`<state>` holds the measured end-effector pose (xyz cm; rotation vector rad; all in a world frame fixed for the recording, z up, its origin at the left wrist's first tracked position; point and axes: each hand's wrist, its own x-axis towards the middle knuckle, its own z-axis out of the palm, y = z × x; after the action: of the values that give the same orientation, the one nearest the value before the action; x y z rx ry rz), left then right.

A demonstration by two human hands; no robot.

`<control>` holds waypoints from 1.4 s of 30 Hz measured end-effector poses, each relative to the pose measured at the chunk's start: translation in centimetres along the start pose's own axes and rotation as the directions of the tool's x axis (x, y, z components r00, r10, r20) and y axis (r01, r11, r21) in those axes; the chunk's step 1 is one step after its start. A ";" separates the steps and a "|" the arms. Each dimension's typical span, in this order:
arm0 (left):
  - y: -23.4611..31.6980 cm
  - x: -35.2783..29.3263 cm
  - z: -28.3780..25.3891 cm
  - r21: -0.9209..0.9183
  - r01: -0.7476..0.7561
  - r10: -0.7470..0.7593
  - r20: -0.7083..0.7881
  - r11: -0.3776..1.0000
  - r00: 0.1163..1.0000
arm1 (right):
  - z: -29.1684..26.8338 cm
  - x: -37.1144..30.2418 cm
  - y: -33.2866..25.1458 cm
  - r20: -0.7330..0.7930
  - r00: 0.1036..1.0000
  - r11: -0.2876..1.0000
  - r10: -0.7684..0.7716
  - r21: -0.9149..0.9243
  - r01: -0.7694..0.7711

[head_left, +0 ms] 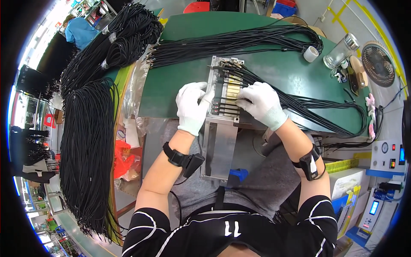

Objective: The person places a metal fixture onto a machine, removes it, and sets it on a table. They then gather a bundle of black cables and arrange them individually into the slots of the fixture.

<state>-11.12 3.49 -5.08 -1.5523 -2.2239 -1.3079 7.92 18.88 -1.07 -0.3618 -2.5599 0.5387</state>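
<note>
A metal fixture (pixel 222 112) with a row of slots lies at the near edge of the green table, and its lower plate juts out over my lap. Several short black cable ends sit side by side in its slots. My left hand (pixel 192 104), in a white glove, is at the fixture's left side, thumb and fingers closed around one end of a black cable (pixel 223 99). From the right, my gloved right hand (pixel 261 102) pinches the same cable over the slots. The fingertips partly hide it. A bundle of black cables (pixel 299 103) trails right from the fixture.
More black cables (pixel 239 40) lie across the table's (pixel 184 83) far side. Large cable bunches (pixel 87 158) hang at left. A tape roll (pixel 311 54), a glass bottle (pixel 341 51) and a fan (pixel 377 64) stand at right. A machine with gauges (pixel 387 156) is beyond.
</note>
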 end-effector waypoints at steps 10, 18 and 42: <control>-0.8 -0.1 0.6 -0.080 0.033 -0.034 -0.006 0.996 0.999 | -0.8 -0.6 0.8 0.069 0.998 0.987 -0.012 -0.161 0.023; -0.1 0.5 0.5 -0.106 0.042 -0.034 0.071 0.994 0.997 | -0.8 0.0 0.4 0.081 0.997 0.989 -0.006 -0.147 0.017; 1.0 0.3 1.1 -0.143 -0.039 0.029 -0.072 0.989 0.997 | -1.4 1.1 0.9 -0.012 0.995 0.989 -0.101 -0.107 0.099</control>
<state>-10.02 4.60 -5.03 -1.5572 -2.0939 -1.5190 7.83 20.48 0.07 -0.2719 -2.5805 0.3624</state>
